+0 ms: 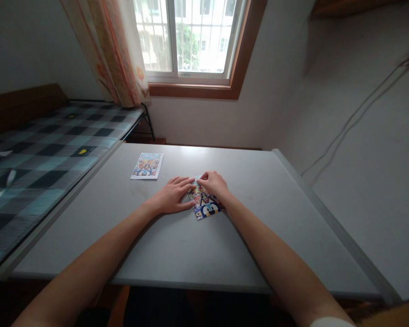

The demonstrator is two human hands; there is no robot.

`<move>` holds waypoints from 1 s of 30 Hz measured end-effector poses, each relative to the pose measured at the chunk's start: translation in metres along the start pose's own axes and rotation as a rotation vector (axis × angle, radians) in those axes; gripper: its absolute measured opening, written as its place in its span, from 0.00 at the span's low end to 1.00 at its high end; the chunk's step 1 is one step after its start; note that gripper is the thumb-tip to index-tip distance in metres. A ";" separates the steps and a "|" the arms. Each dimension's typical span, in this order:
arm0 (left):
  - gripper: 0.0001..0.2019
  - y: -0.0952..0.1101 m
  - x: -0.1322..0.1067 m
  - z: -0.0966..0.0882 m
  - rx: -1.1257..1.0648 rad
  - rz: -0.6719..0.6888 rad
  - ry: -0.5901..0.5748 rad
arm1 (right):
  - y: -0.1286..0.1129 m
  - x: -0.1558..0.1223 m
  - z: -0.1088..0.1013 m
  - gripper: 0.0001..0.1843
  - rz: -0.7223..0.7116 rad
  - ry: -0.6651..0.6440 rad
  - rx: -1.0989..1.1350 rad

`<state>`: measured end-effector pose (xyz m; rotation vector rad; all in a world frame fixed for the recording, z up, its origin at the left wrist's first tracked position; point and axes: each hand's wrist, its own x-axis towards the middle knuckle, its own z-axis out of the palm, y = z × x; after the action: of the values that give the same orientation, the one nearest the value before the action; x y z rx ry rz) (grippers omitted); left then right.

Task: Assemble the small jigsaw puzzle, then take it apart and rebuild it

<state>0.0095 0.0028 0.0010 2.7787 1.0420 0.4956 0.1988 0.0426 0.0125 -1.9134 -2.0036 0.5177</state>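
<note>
1 colourful picture [207, 204]: flat on the near-middle of the grey worktop [252, 254], slightly turned, with a blue cartoon face at its lower end. 1 left hand [175, 195]: palm down, fingers spread, grip released, fingertips at the picture's left edge. 1 right hand [213, 184]: thumb and forefinger drawn together over the picture's upper part; cannot tell whether the grip has anything in it. 1 white-bordered card [147, 166], similar print: farther back to the left, apart from both hands. Surroundings: 1 checked bed [98, 120], left; 1 window [201, 41], beyond.
</note>
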 end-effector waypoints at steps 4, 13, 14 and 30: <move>0.25 0.003 0.001 -0.001 0.026 -0.019 0.000 | -0.001 0.001 -0.001 0.13 0.014 -0.020 0.008; 0.23 0.003 0.002 0.000 -0.012 -0.008 0.031 | 0.001 0.006 0.000 0.13 0.022 -0.047 0.029; 0.23 0.003 0.002 0.000 -0.012 -0.007 0.032 | 0.002 0.006 0.000 0.13 0.025 -0.049 0.033; 0.34 -0.004 0.002 0.003 -0.596 -0.402 0.192 | 0.003 0.003 0.001 0.10 -0.153 -0.051 0.233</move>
<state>0.0099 0.0073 -0.0026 1.9771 1.2065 0.8557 0.2010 0.0458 0.0104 -1.6110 -2.0017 0.7298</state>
